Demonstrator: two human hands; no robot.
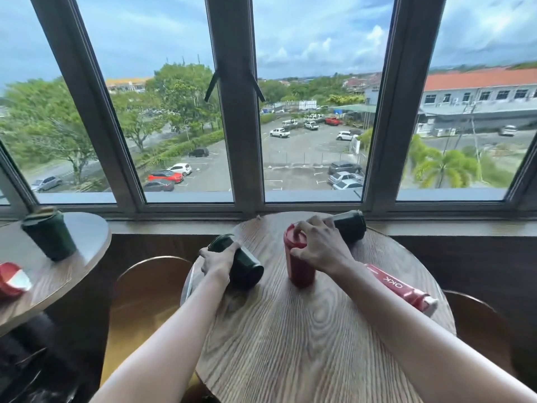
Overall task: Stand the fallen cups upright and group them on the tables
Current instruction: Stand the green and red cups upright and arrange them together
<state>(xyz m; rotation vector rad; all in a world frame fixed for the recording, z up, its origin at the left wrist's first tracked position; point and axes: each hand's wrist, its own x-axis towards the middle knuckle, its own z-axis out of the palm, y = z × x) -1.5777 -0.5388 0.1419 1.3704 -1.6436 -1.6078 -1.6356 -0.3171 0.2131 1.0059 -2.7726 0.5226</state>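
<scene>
On the round wooden table (305, 330) a red lidded cup (299, 266) stands upright, and my right hand (319, 245) grips it by the lid and upper side. My left hand (216, 258) holds a dark green cup (245, 264) that lies on its side near the table's left edge. Another dark green cup (348, 225) lies on its side at the back, just behind my right hand. On the smaller table (72, 257) to the left, a dark green cup (49, 235) stands upright and a red cup (11, 279) lies tipped over.
A red bottle (402, 287) with white lettering lies on the right of the round table. Wooden chair backs (151, 274) sit between the tables and at the far right (476, 315). A window sill (174, 225) and large window run along the back.
</scene>
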